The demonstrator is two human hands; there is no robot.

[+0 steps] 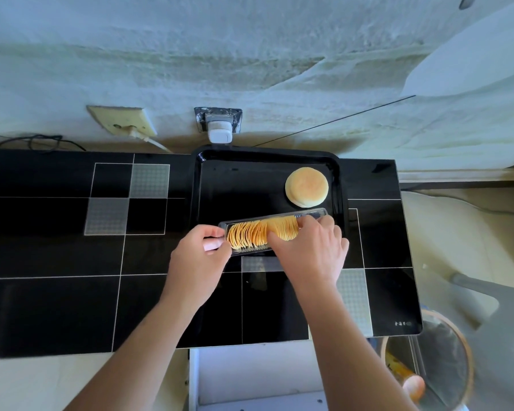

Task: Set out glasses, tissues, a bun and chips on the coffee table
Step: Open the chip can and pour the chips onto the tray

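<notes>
Stacked chips in clear plastic tray, lying across near edge of black serving tray. Left hand pinching clear tray's left end, fingers curled. Right hand over chip row's right part, thumb and fingers closed around stack. 1 bun just beyond right hand, on same serving tray. Black glass table beneath both forearms. 2 wall sockets beyond hands.

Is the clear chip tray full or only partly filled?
Partly filled: the chips stack fills the clear tray from its left end; its right end shows bare plastic.
</notes>
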